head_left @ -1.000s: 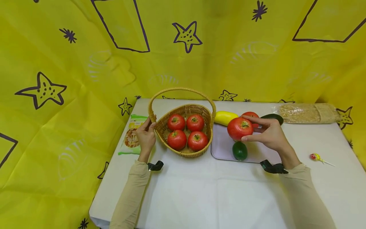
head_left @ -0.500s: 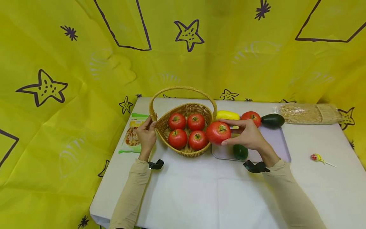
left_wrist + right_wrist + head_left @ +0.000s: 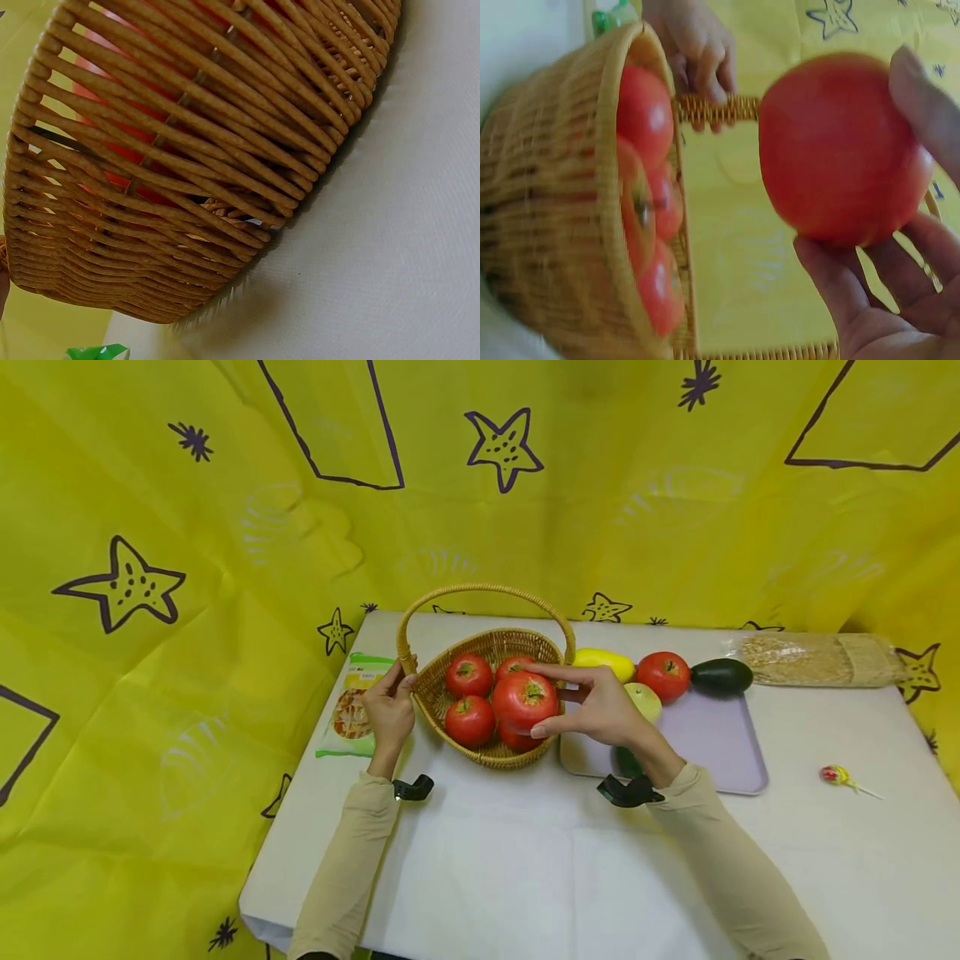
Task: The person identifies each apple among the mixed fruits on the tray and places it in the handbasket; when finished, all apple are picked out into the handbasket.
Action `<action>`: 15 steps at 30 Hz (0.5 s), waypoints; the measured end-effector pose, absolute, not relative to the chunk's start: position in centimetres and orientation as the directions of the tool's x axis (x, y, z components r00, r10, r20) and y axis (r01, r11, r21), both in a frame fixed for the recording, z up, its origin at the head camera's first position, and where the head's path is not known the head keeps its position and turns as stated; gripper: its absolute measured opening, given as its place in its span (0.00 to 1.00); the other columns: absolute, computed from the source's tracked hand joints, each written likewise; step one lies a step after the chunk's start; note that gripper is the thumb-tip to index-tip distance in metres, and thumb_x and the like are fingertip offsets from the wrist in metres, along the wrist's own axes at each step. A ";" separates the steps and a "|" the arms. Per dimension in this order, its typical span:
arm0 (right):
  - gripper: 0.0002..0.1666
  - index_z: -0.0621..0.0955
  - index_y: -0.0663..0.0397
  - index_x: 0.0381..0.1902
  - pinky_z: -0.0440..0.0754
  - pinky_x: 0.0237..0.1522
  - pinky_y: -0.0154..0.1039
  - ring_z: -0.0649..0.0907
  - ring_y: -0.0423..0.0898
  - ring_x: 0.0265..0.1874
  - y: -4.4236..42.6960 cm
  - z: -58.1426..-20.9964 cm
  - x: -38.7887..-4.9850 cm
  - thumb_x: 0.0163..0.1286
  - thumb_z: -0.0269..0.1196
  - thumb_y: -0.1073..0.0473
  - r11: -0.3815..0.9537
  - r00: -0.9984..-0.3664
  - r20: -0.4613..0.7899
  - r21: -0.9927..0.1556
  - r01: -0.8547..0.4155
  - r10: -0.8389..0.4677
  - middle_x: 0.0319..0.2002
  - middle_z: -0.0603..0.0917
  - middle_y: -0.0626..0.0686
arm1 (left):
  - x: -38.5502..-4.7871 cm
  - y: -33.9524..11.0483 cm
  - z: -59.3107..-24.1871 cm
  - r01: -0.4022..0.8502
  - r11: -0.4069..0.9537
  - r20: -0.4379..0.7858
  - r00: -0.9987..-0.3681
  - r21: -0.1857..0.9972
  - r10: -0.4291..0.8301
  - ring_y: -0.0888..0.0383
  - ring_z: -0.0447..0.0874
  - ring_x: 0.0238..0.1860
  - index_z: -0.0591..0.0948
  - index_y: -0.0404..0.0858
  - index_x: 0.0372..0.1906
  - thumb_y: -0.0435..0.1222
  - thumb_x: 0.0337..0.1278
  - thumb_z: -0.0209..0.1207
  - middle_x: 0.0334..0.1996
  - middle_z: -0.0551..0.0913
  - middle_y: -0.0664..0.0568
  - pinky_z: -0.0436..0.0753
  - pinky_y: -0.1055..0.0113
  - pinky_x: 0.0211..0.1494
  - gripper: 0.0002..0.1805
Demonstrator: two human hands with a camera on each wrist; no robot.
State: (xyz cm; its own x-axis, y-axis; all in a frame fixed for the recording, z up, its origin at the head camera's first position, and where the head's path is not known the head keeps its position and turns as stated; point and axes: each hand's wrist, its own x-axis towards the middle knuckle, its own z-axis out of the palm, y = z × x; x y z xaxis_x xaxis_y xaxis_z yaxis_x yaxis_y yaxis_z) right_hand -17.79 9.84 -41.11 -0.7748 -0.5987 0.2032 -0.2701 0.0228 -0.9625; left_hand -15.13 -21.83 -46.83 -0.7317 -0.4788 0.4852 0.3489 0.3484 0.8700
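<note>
My right hand pinches a red apple between thumb and fingers, above the wicker basket. In the right wrist view, this apple is apart from several red apples inside the basket; in the head view it partly covers two of them. My left hand grips the foot of the basket's arched handle at the left rim. Fingers of that hand curl at the handle in the right wrist view. The left wrist view shows mostly the woven basket wall.
Right of the basket, a lilac tray bears a pale green round fruit, a dark green one and another red apple. A yellow fruit, dark avocado-like fruit, noodle-like pack, lollipop and green-white food bag lie around.
My right hand has carried the apple leftward from over the tray to over the basket. The pale green fruit on the tray has come into sight. My left hand stays at the handle.
</note>
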 end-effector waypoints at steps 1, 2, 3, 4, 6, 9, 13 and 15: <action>0.46 0.82 0.55 0.70 0.87 0.62 0.38 0.87 0.44 0.60 9.5 -41.0 -17.8 0.51 0.85 0.67 0.027 -0.777 0.196 -0.964 -0.264 -0.598 0.67 0.85 0.56 | -15.4 -22.0 -47.2 0.346 0.345 0.481 -0.735 0.872 -0.478 0.25 0.85 0.52 0.78 0.14 0.60 0.16 0.64 0.62 0.51 0.83 0.20 0.83 0.84 0.52 0.20; 0.46 0.82 0.54 0.70 0.87 0.62 0.39 0.86 0.45 0.60 9.1 -40.9 -17.8 0.51 0.85 0.67 0.032 -0.778 0.188 -0.966 -0.258 -0.600 0.67 0.85 0.56 | -15.7 -22.1 -47.6 0.339 0.345 0.475 -0.737 0.875 -0.480 0.25 0.86 0.52 0.78 0.15 0.60 0.16 0.64 0.62 0.51 0.84 0.21 0.83 0.84 0.53 0.20; 0.46 0.82 0.53 0.70 0.88 0.62 0.41 0.87 0.46 0.60 8.7 -40.9 -17.9 0.51 0.85 0.66 0.039 -0.779 0.178 -0.967 -0.251 -0.601 0.67 0.85 0.56 | -15.9 -22.3 -47.9 0.334 0.345 0.471 -0.739 0.877 -0.481 0.26 0.86 0.53 0.78 0.15 0.60 0.16 0.64 0.62 0.52 0.84 0.22 0.84 0.83 0.53 0.20; 0.46 0.82 0.51 0.70 0.88 0.62 0.43 0.87 0.48 0.59 8.3 -40.8 -18.0 0.51 0.85 0.65 0.046 -0.780 0.165 -0.970 -0.241 -0.604 0.66 0.85 0.55 | -16.2 -22.4 -48.3 0.329 0.346 0.468 -0.739 0.878 -0.485 0.27 0.86 0.53 0.78 0.15 0.61 0.16 0.64 0.62 0.52 0.84 0.22 0.84 0.83 0.54 0.20; 0.46 0.82 0.49 0.71 0.87 0.63 0.47 0.87 0.51 0.60 7.6 -40.8 -18.2 0.52 0.85 0.64 0.052 -0.776 0.141 -0.975 -0.218 -0.614 0.66 0.85 0.56 | -16.5 -22.8 -48.9 0.327 0.343 0.465 -0.737 0.881 -0.491 0.29 0.86 0.54 0.79 0.17 0.61 0.16 0.64 0.63 0.53 0.84 0.24 0.84 0.82 0.54 0.21; 0.46 0.82 0.48 0.71 0.88 0.62 0.50 0.87 0.55 0.60 6.5 -40.9 -18.8 0.52 0.85 0.64 0.052 -0.772 0.115 -0.981 -0.189 -0.625 0.67 0.84 0.56 | -16.6 -23.1 -49.2 0.333 0.345 0.471 -0.732 0.878 -0.491 0.32 0.88 0.54 0.81 0.20 0.60 0.19 0.63 0.65 0.52 0.86 0.26 0.84 0.82 0.53 0.20; 0.47 0.82 0.47 0.71 0.88 0.62 0.47 0.86 0.57 0.62 5.4 -41.1 -19.6 0.51 0.85 0.64 0.054 -0.763 0.102 -0.983 -0.176 -0.638 0.67 0.84 0.55 | -16.5 -23.3 -49.3 0.339 0.348 0.477 -0.736 0.874 -0.481 0.33 0.88 0.54 0.81 0.21 0.61 0.21 0.64 0.66 0.51 0.87 0.28 0.85 0.82 0.53 0.20; 0.48 0.82 0.47 0.71 0.88 0.62 0.46 0.86 0.57 0.62 4.8 -41.1 -20.0 0.50 0.86 0.64 0.055 -0.761 0.098 -0.983 -0.173 -0.641 0.67 0.85 0.55 | -16.2 -23.1 -49.0 0.342 0.341 0.474 -0.740 0.876 -0.477 0.32 0.88 0.54 0.81 0.20 0.61 0.20 0.65 0.65 0.51 0.87 0.26 0.84 0.83 0.53 0.20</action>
State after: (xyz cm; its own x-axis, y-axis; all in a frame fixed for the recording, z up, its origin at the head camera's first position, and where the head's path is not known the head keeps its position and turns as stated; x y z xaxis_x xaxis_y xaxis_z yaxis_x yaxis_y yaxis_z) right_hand -20.02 4.82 -41.14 -0.7609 -0.6415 0.0979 -0.1729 0.0550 -0.9834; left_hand -16.24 -23.06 -48.96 -0.7398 -0.4771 0.4744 0.3418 0.3408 0.8758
